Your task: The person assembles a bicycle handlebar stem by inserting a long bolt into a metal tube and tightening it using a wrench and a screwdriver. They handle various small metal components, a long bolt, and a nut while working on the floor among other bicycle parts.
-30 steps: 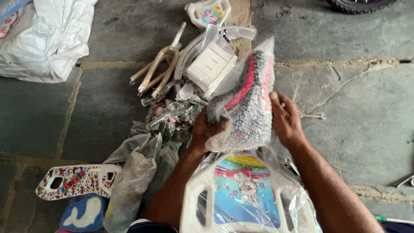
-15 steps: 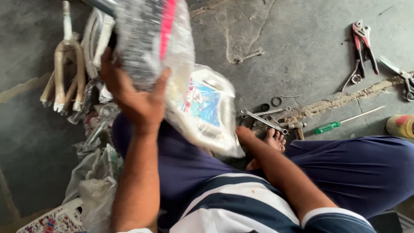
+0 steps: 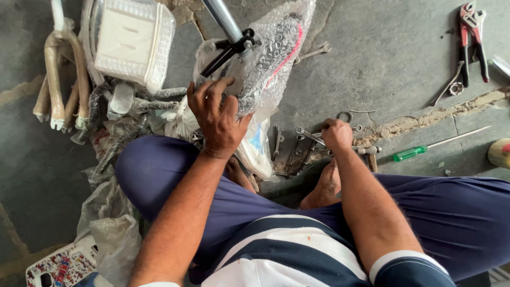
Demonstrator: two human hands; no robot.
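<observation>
Left hand (image 3: 217, 119) grip clasps bubble-wrapped part (image 3: 271, 58); right hand (image 3: 337, 135) (fist-closed) grips wrench (image 3: 311, 136).

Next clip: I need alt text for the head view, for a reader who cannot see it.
Seen from above, a seated person's left hand grips a bubble-wrapped part with a metal tube, while the right hand reaches into a pile of spanners on the stone floor. A green-handled screwdriver and red pliers lie to the right, plastic-wrapped parts to the left.

Bubble-wrap package (image 3: 271, 58), clear with a pink-red stripe, upper centre under the left hand (image 3: 218, 119); clear plastic bag over a white basket (image 3: 133, 42) upper left; crumpled grey-clear bags (image 3: 114, 234) lower left.
</observation>
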